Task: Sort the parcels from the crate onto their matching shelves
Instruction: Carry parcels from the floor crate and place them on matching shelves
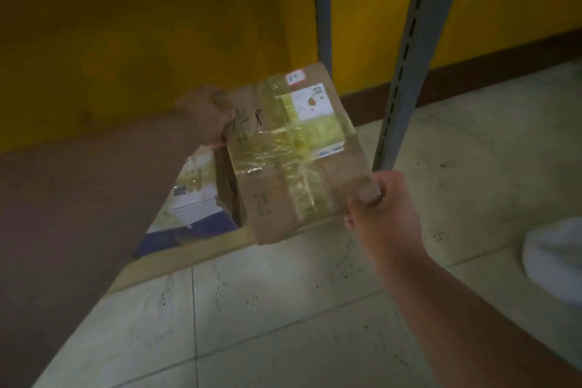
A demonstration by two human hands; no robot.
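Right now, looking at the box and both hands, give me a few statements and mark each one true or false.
1. Both hands hold the cardboard box. True: the left hand grips its far left corner and the right hand pinches its near right corner.
2. The box is wrapped in black plastic. False: it is brown cardboard with clear tape across it.
3. A white label sits on the box's top face. True.
4. The box rests flat on the tiled floor. False: it is held up in the air, tilted.
5. A grey slotted metal post stands behind the box. True.
6. The wall behind is blue. False: it is yellow.
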